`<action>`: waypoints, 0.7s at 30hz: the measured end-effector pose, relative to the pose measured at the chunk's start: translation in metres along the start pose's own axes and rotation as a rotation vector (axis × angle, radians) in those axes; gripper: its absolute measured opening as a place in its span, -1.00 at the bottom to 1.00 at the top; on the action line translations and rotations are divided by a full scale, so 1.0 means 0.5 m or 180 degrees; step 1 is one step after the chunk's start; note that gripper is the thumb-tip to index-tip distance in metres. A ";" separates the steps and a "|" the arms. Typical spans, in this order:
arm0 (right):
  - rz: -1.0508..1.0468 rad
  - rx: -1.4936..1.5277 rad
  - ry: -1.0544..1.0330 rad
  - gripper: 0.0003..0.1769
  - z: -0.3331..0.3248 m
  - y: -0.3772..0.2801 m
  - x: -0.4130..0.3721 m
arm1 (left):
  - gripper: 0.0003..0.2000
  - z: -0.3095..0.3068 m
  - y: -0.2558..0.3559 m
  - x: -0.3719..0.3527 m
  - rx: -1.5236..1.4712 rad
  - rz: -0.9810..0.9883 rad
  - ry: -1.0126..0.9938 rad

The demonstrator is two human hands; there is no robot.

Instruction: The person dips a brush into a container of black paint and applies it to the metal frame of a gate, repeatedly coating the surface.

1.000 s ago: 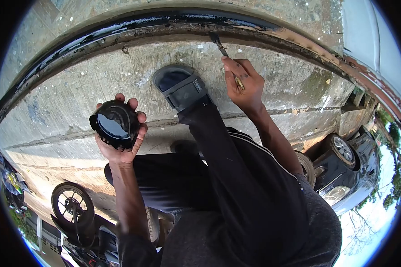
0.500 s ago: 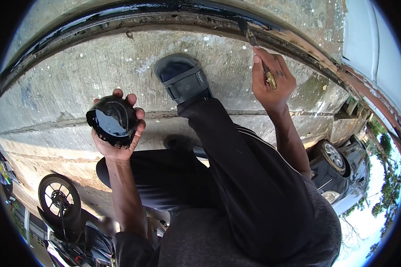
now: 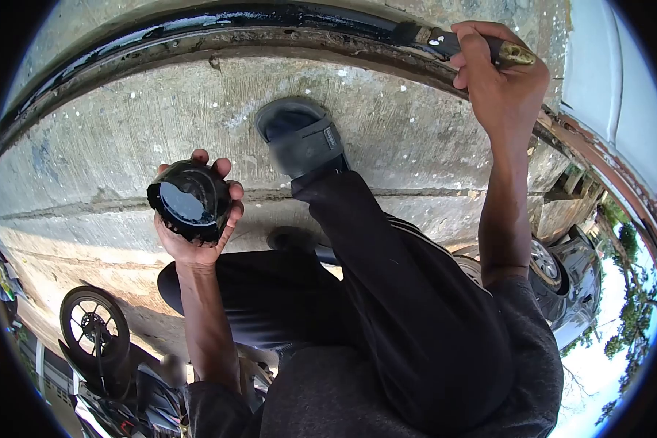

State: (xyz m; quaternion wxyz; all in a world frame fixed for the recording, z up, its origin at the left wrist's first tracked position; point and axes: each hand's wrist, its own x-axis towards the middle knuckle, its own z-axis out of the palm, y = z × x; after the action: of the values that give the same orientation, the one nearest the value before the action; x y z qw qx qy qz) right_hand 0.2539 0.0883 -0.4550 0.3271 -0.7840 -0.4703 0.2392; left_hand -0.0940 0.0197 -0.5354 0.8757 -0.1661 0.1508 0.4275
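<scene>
My left hand (image 3: pixel 198 248) cradles a black paint-coated cup (image 3: pixel 209 188) from below, its fingers wrapped round the far side. Glossy black paint (image 3: pixel 185 205) shows inside the tilted cup. My right hand (image 3: pixel 505 86) grips a paintbrush (image 3: pixel 445 41) by its handle, with the worn end poking out past the thumb. The dark bristles touch a long beam (image 3: pixel 241 20) that curves across the top of the view. Wet black paint shines on the beam's upper face; its near side is bare and brownish, smeared in places.
My sandalled foot (image 3: pixel 299 135) stands on the speckled concrete floor (image 3: pixel 394 139) between my hands. A motorcycle wheel (image 3: pixel 95 328) is at lower left, and a dark car (image 3: pixel 573 281) at right. A white panel (image 3: pixel 598 66) fills the upper right corner.
My right hand has moved right and toward the beam, and the brush now lies more along it. The beam near the bristles looks blacker. My left hand and the cup have barely shifted.
</scene>
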 end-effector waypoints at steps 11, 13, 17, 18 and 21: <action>-0.1738 -0.0048 -0.1175 -0.86 0.085 0.020 -0.038 | -0.41 0.001 0.018 -0.007 -0.0161 0.0081 0.0035; -0.1930 -0.0328 -0.1374 -0.82 0.125 0.031 -0.049 | -0.40 -0.002 0.017 -0.013 -0.0180 0.0106 0.0050; -0.2198 -0.0884 -0.0992 -0.75 0.173 0.067 -0.048 | -0.39 -0.005 0.017 -0.021 -0.0119 0.0151 0.0028; -0.2201 -0.0823 -0.0826 -0.75 0.166 0.061 -0.065 | -0.39 -0.007 0.017 -0.024 -0.0097 0.0179 0.0016; -0.2184 -0.0772 -0.0839 -0.71 0.169 0.073 -0.112 | -0.39 -0.012 0.017 -0.033 -0.0121 0.0226 0.0014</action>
State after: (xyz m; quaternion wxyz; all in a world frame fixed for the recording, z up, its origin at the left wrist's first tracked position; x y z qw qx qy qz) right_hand 0.1926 0.0501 -0.5350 0.2298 -0.5767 -0.7681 0.1572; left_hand -0.1113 0.0107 -0.5354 0.8563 -0.1781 0.1503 0.4608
